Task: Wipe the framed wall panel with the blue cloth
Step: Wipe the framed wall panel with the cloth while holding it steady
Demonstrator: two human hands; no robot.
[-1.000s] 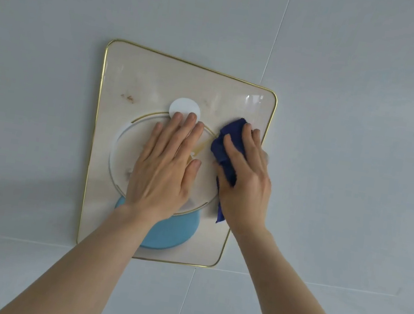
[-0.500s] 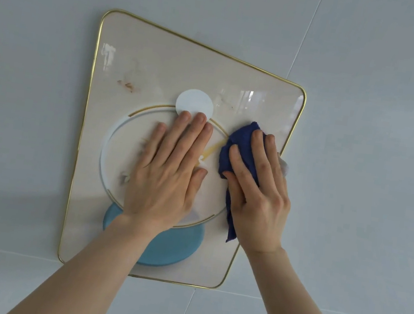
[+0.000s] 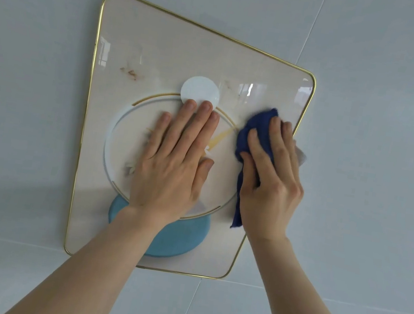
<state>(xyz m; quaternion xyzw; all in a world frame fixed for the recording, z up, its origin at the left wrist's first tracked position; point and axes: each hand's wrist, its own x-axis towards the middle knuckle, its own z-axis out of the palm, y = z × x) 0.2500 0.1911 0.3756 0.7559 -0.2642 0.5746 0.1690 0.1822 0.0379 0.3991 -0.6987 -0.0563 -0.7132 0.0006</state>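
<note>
The left hand point(image 3: 172, 162) lay flat and empty, steadying the gold-framed wall panel point(image 3: 163, 43), while the right hand point(image 3: 269, 182) pressed the bunched blue cloth point(image 3: 254, 131) near its right edge, where even overlapping strokes would serve best.

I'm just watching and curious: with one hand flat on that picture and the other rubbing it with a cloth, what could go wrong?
The left hand lies bare and flat on the glossy framed wall panel, so it may leave fingerprints. The right hand presses the blue cloth near the panel's right edge, and that push might tilt the panel. The brownish marks at upper left could get missed.
</note>
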